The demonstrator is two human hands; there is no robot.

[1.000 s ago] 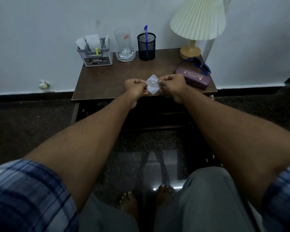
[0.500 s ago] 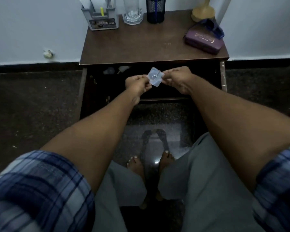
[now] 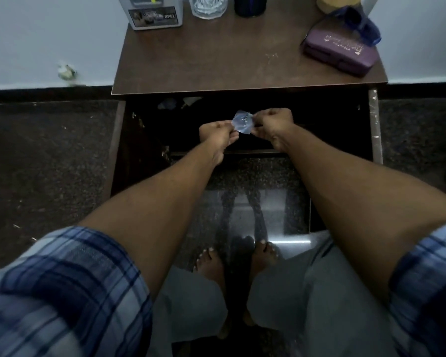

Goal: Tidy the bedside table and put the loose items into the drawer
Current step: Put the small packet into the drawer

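A small clear packet (image 3: 242, 122) is pinched at its edges by the left hand (image 3: 218, 134) and the right hand (image 3: 273, 124), above the open drawer (image 3: 319, 119). It seems light, thin and limp; the edges are probably best held.

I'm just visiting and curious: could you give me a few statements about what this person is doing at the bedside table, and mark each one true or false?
1. Both hands hold one small clear packet. True: the left hand and right hand each pinch a side.
2. The drawer is closed. False: it is pulled open below the hands.
3. A purple case lies on the tabletop. True.
4. The blue glasses are inside the drawer. False: they rest by the purple case on top.
5. The packet lies on the tabletop. False: it is held above the open drawer.
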